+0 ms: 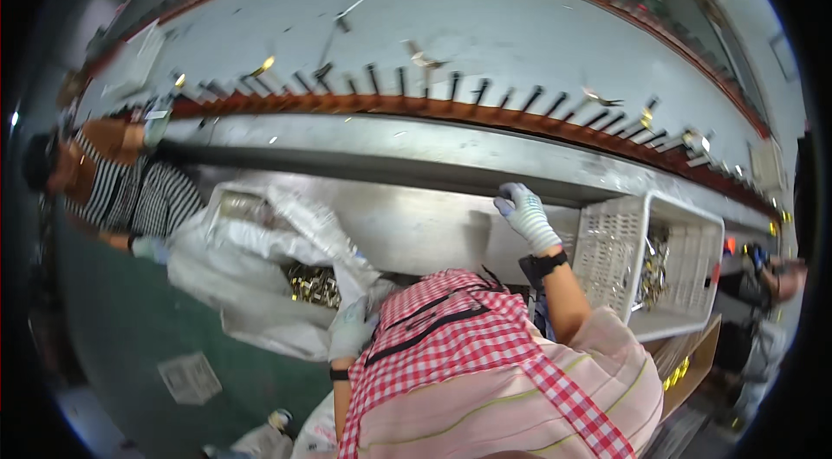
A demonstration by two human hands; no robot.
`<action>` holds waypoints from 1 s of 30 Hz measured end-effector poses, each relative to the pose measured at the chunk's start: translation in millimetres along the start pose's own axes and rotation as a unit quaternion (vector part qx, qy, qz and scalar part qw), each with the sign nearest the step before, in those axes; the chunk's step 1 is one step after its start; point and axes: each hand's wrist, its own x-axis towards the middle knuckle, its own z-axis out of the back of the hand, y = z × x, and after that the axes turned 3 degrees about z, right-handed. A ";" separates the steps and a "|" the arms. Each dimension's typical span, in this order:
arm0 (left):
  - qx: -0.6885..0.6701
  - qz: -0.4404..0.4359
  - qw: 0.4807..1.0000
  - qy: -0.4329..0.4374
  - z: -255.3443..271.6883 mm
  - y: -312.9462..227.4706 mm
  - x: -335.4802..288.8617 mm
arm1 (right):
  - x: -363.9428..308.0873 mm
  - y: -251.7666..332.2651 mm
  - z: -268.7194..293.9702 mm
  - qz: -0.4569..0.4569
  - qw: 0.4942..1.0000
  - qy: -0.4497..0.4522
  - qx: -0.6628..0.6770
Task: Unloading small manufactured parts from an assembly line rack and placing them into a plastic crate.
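Note:
My right hand (527,218), in a white knitted glove with a dark band at the wrist, is raised over the bare metal bench (425,221). Its fingers are loosely bent, the thumb stands a little apart, and nothing shows between them. Low at my side, my left hand (348,333), also gloved, is against the near edge of a white woven sack (260,320). Blur and the sack's folds hide its fingertips. Small brass-coloured and silvery metal parts (314,286) lie in the sack's open mouth.
On the right stands a white plastic crate (611,242) holding metal parts, above a cardboard box (693,364). Across the bench runs a rail of upright black pegs (455,86), some bearing metal pieces. A person in stripes (130,190) works at the left; another person (767,312) is far right.

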 end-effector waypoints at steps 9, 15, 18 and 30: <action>0.019 -0.022 0.998 0.058 -6.5 -15.9 11.9 | -8.3 -61.7 51.2 -0.248 0.961 -0.124 -0.013; 0.026 -0.062 0.996 0.063 4.2 -46.0 5.5 | -69.1 -100.6 143.7 -0.087 0.855 -0.439 -0.262; 0.034 -0.098 0.993 0.053 6.9 -69.5 1.9 | -113.3 -127.7 209.8 -0.170 0.824 -0.441 -0.311; 0.107 -0.128 0.982 0.086 -5.6 -139.2 -0.3 | -164.5 -200.4 306.7 -0.488 0.828 -0.200 -0.192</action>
